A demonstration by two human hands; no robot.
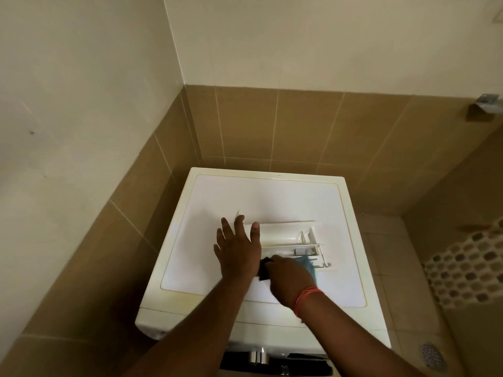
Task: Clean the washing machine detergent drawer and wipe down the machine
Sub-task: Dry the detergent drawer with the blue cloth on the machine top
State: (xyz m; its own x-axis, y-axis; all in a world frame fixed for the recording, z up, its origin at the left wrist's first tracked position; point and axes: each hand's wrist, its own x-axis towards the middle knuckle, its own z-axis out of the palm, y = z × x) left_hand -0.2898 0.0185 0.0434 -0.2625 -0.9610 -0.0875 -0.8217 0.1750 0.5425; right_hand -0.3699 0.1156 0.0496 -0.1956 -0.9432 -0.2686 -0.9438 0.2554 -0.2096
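A white washing machine (217, 270) stands in a tiled corner, seen from above. On its top lies the white detergent drawer (288, 238), taken out and lying sideways, its compartments toward the right. My left hand (236, 246) lies flat on the drawer's left end with the fingers spread and straight. My right hand (291, 278) grips a blue cloth (306, 263) with a dark part and presses it on the drawer's near side. A red thread band circles my right wrist.
Brown tiled walls close in the machine on the left and behind. To the right lie floor tiles, a pebble-pattern floor strip (468, 268) and a round metal drain (434, 355). A metal wall fitting (487, 103) sticks out at upper right. The machine's front panel (275, 360) shows below.
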